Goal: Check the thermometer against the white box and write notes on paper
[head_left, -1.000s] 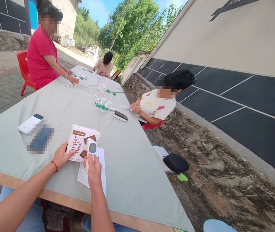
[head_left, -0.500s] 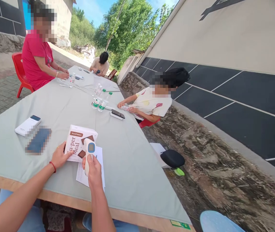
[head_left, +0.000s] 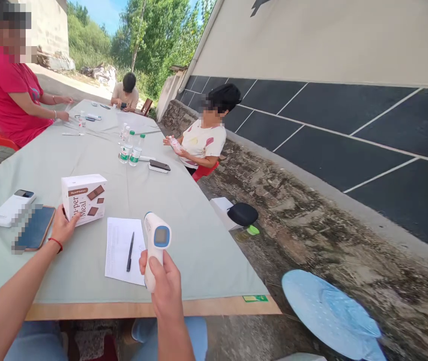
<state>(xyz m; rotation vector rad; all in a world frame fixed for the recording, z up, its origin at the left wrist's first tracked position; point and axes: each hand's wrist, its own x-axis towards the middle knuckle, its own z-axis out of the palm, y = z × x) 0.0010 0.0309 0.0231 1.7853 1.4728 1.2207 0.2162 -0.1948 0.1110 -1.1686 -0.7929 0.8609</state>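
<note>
My left hand [head_left: 64, 223] grips the lower left corner of a white box [head_left: 92, 213] with chocolate pieces printed on it, which stands upright on the table. In my right hand [head_left: 164, 273] is a white infrared thermometer [head_left: 157, 224], its blue-rimmed screen facing me. Fingers wrap around its handle above the table's near edge. Between the hands lies a printed sheet of paper [head_left: 118, 250] with a black pen [head_left: 130, 251] on top. A phone [head_left: 38, 228] and a white power bank [head_left: 11, 209] rest left of the box.
The table wears a grey-green cloth [head_left: 206, 271]. Green-capped water bottles [head_left: 136, 154] stand midway, near a dark phone [head_left: 159, 166] on a white case. Several people sit around the table, one holding a pink-labelled bottle [head_left: 175, 144]. A light blue hat [head_left: 327, 311] is at lower right.
My right hand has moved the thermometer away from the box, to the right. The box and left hand appear further left as the view turns right. The paper and pen are now uncovered.
</note>
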